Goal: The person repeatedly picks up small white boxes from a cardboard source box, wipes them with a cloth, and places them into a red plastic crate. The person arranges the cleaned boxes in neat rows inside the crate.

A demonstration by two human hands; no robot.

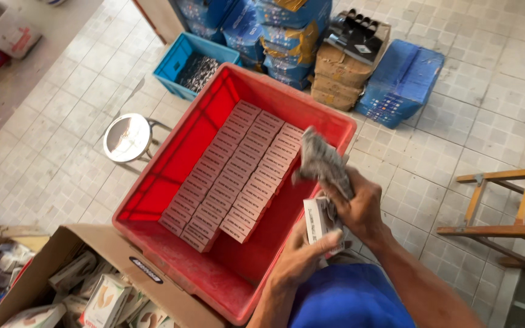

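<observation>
From the head camera, the left hand (302, 252) grips a small white box (318, 222) above the near right corner of a big red crate (171, 164). The right hand (360, 206) pinches a crumpled grey paper (322, 161) sticking out of that box. Rows of flat brown boxes (238, 173) lie in the crate.

One red crate (153, 200). Three rows of small flat boxes (232, 176) inside it; the number per row cannot be told. One blue bin (174, 61). One round stool (127, 138). One open cardboard carton (86, 243). Two hands (329, 225).
</observation>
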